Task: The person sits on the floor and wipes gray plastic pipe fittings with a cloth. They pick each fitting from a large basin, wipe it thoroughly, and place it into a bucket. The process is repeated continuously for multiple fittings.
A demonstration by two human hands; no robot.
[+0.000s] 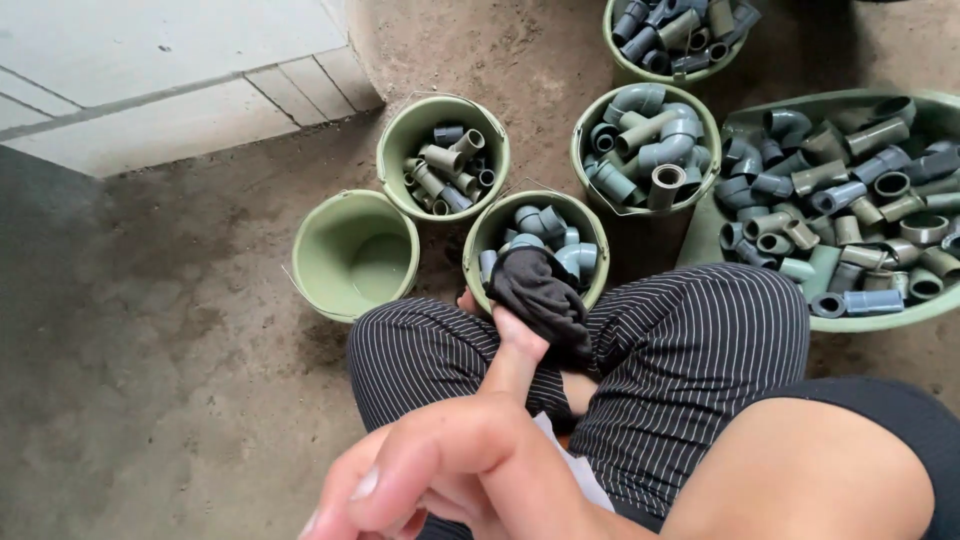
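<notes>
My left hand (538, 292) wears a dark grey glove and hangs over the near rim of a green bucket (483, 236) of grey pipe elbows. Its fingers droop onto the fittings, and whether they grip one is hidden. My right hand (440, 478) is bare, blurred and very close to the camera at the bottom. Its fingers are loosely curled, and its arm comes in from the right. My knees in striped trousers (690, 350) frame the bucket.
An empty green bucket (340, 285) stands at the left. Three more buckets hold fittings: small pieces (400, 140), large elbows (585, 120) and mixed parts (625, 62). A wide green basin (930, 312) of grey and olive fittings sits at the right. Pale paving (150, 70) borders the dirt floor.
</notes>
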